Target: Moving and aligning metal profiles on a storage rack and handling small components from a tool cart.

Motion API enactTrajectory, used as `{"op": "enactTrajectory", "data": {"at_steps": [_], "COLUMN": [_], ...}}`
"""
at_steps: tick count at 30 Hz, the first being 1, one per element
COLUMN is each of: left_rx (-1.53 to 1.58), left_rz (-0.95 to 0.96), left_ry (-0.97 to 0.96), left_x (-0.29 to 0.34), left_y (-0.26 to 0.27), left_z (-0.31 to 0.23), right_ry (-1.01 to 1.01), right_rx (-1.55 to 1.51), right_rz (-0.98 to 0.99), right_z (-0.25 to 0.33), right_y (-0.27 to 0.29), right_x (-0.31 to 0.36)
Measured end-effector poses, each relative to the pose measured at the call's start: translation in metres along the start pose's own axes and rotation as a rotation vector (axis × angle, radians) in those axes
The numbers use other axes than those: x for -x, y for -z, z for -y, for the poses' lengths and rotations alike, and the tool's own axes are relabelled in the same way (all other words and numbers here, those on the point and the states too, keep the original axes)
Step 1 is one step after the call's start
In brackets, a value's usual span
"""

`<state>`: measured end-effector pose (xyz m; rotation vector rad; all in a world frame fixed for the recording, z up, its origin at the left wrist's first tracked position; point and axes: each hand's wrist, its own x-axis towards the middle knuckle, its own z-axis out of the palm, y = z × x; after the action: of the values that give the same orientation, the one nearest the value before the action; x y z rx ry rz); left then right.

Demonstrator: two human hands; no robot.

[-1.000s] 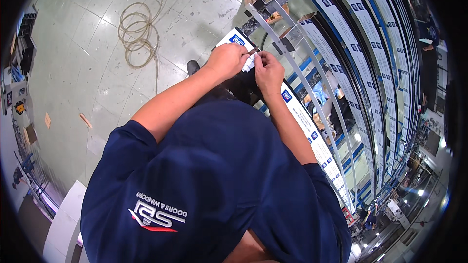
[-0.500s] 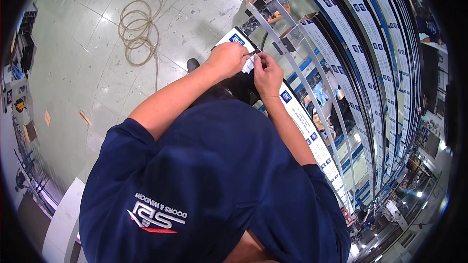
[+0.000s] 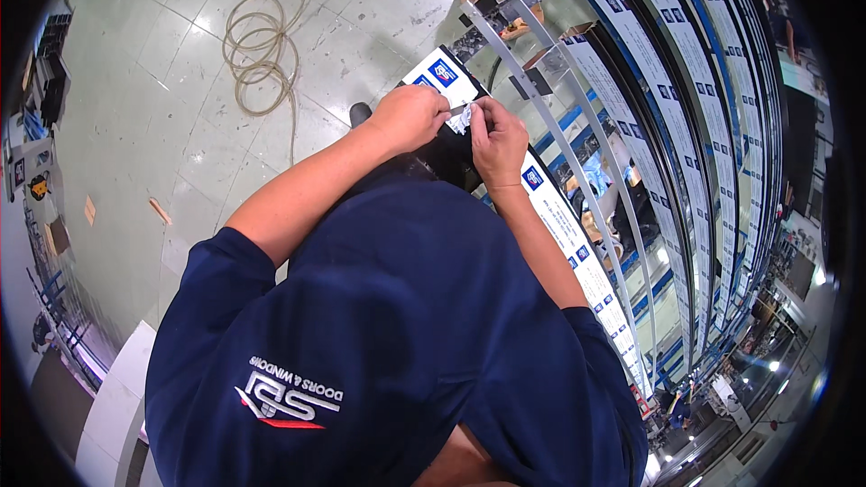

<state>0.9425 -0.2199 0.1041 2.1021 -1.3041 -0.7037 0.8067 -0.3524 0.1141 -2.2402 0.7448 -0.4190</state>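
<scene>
My left hand (image 3: 410, 117) is closed, its fingertips pinching a thin dark strip (image 3: 457, 110) whose kind I cannot make out. Facing it, my right hand (image 3: 502, 140) pinches a crumpled piece of white and blue film (image 3: 465, 119). The two sets of fingertips almost meet, and the strip's end reaches to the film. Below both hands runs a long profile (image 3: 561, 221) faced with white film with blue printed squares. Its far end (image 3: 441, 72) shows beyond my left hand, while my hands and body cover its middle.
Pale metal bars (image 3: 541, 104) of a rack stand just right of my hands. Long film-covered profiles (image 3: 649, 81) lie in rows farther right. An opened cardboard box (image 3: 519, 27) sits beyond the bars. A coiled hose (image 3: 257, 54) and a wood offcut (image 3: 160, 210) lie on the tiled floor to the left.
My left hand has drawn slightly back to the left from my right fingertips. The dark strip between them shows more plainly, and more of the profile's far end is uncovered.
</scene>
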Motion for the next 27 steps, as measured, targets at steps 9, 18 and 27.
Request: {"op": "enactTrajectory", "data": {"at_steps": [9, 18, 27], "left_rx": [0.011, 0.066, 0.195], "left_rz": [0.054, 0.059, -0.053], "left_ry": [0.041, -0.001, 0.106], "left_x": [0.009, 0.026, 0.057], "left_y": [0.001, 0.009, 0.032], "left_z": [0.003, 0.004, 0.008], "right_ry": [0.164, 0.213, -0.277], "right_rx": [0.105, 0.047, 0.039], "right_rz": [-0.03, -0.071, 0.43], "right_z": [-0.004, 0.017, -0.027], "right_y": [-0.002, 0.005, 0.103], "right_x": [0.005, 0.003, 0.103]}}
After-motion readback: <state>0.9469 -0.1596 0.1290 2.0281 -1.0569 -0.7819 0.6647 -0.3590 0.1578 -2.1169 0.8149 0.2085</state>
